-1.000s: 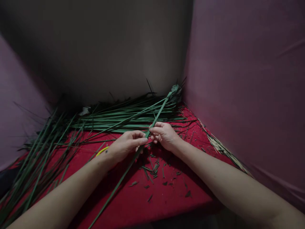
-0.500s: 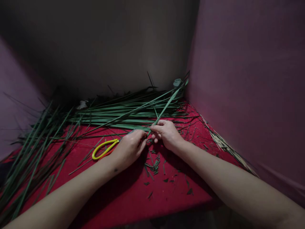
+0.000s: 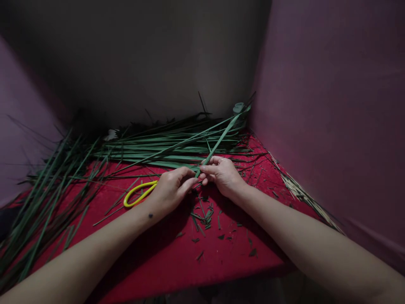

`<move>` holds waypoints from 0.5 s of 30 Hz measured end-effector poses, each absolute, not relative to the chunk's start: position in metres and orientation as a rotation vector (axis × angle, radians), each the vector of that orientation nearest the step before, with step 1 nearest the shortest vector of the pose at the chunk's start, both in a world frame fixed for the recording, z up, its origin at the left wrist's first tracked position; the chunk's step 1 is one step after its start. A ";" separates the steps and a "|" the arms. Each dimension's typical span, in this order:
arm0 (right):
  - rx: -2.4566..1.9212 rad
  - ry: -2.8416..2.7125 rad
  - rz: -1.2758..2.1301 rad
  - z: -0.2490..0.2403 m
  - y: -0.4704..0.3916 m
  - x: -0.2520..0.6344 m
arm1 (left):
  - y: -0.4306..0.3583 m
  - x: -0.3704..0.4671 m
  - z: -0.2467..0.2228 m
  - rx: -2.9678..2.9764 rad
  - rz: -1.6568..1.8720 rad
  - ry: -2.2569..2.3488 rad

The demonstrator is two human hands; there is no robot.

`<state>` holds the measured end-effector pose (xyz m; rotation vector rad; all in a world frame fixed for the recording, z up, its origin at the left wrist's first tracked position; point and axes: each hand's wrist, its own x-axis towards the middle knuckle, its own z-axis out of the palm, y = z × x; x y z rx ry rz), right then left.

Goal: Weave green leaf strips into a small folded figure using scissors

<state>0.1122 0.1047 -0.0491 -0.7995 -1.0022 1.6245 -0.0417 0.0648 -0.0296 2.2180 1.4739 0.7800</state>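
Observation:
A long green leaf strip (image 3: 220, 139) slants up and away to the right from between my hands. My right hand (image 3: 224, 175) pinches it between thumb and fingers, close to its near end. On that same end, my left hand (image 3: 175, 185) closes thumb and forefinger, the tips almost touching my right fingers. Scissors with a yellow handle loop (image 3: 139, 194) lie beside my left hand, their blades hidden behind it. Just beyond my hands stretches a pile of long green leaf strips (image 3: 152, 147).
More leaf strips (image 3: 47, 207) spread over the left side of the red cloth-covered table (image 3: 221, 270). Small leaf scraps (image 3: 204, 219) are scattered in front of my hands. Pale thin sticks (image 3: 303, 194) lie along the right wall. A whitish object (image 3: 238, 108) stands in the back corner.
My left hand has turned slightly, its thumb now further forward on the strip's end. My right hand keeps its pinch. The view has shifted a little.

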 end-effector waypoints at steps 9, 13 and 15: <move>-0.878 -1.073 1.573 -0.047 0.099 0.110 | 0.065 -0.044 -0.041 2.546 0.685 1.536; -0.850 -1.050 1.601 -0.050 0.100 0.110 | 0.065 -0.043 -0.037 2.444 0.693 1.499; -0.809 -1.047 1.617 -0.051 0.101 0.110 | 0.065 -0.042 -0.034 2.366 0.704 1.504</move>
